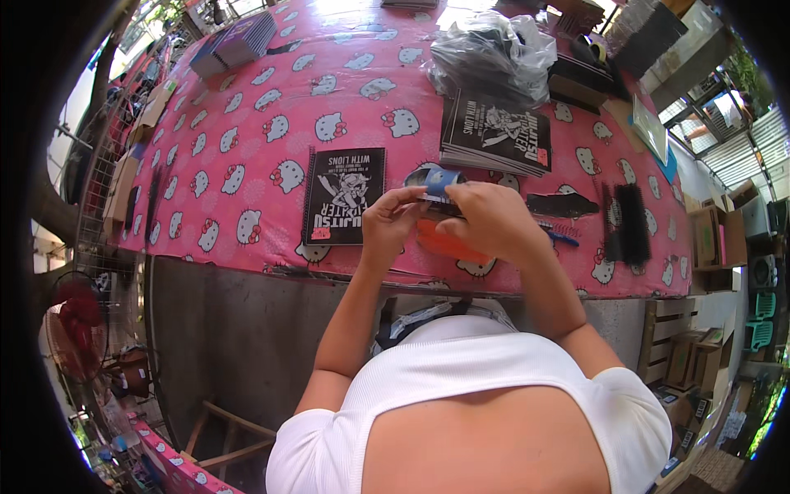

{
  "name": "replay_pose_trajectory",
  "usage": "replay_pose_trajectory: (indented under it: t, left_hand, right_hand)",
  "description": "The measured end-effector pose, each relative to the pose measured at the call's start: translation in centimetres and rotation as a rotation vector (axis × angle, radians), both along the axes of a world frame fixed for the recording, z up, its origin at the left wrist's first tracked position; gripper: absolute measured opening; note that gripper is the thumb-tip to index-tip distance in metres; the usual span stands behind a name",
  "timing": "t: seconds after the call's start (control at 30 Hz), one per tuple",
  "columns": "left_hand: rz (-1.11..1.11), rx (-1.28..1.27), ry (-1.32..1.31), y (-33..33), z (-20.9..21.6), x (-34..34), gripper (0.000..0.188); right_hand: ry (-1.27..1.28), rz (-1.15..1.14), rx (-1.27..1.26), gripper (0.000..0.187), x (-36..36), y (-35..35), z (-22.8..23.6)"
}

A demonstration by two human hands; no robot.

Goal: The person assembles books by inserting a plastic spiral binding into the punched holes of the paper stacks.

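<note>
My left hand [393, 216] and my right hand [490, 216] meet over the near side of the table, fingers pinched on a small blue roll-like piece [442, 179]. Its exact kind is hard to make out. Beneath my right hand lies a flat orange thing [457, 241], partly covered. Just left of my left hand is a black-covered notebook [346, 193] with white print and a small orange sticker at its lower left corner. Beyond my right hand sits a stack of similar black notebooks [494, 136].
A pink patterned cover [271, 193] spreads over the table. Far right of centre is a crumpled clear plastic bag [494, 58]. At right lie a blue pen [562, 237], a black strip [564, 204] and black bristly bundles [629, 222]. Purple booklets [234, 45] stand far left.
</note>
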State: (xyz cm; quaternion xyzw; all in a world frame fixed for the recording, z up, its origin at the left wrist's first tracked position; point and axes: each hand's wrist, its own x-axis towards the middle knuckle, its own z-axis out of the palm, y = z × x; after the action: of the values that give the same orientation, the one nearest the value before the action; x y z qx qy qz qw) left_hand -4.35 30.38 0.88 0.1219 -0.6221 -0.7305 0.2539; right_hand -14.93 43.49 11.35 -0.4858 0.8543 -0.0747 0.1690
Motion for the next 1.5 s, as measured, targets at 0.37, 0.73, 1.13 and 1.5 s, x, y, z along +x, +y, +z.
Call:
replay_pose_trajectory:
  t: [0.37,0.73,1.13,1.5]
  left_hand:
    - [-0.02,0.011,0.065,0.0,0.0,-1.1,0.025]
    - [-0.222,-0.126,0.454,-0.5,4.7,-3.9,0.031]
    - [-0.001,-0.768,0.044,7.9,4.8,2.0,0.021]
    - [0.229,-0.718,0.13,9.5,4.8,2.0,0.026]
  right_hand:
    - [-0.038,0.088,-0.007,0.04,-1.3,-0.7,-1.2]
    - [0.29,-0.688,-0.856,0.047,-2.7,21.1,-14.9]
    - [0.181,-0.589,-0.377,0.055,-1.9,20.4,-14.1]
    - [-0.005,-0.096,-0.709,0.042,4.5,14.2,-1.8]
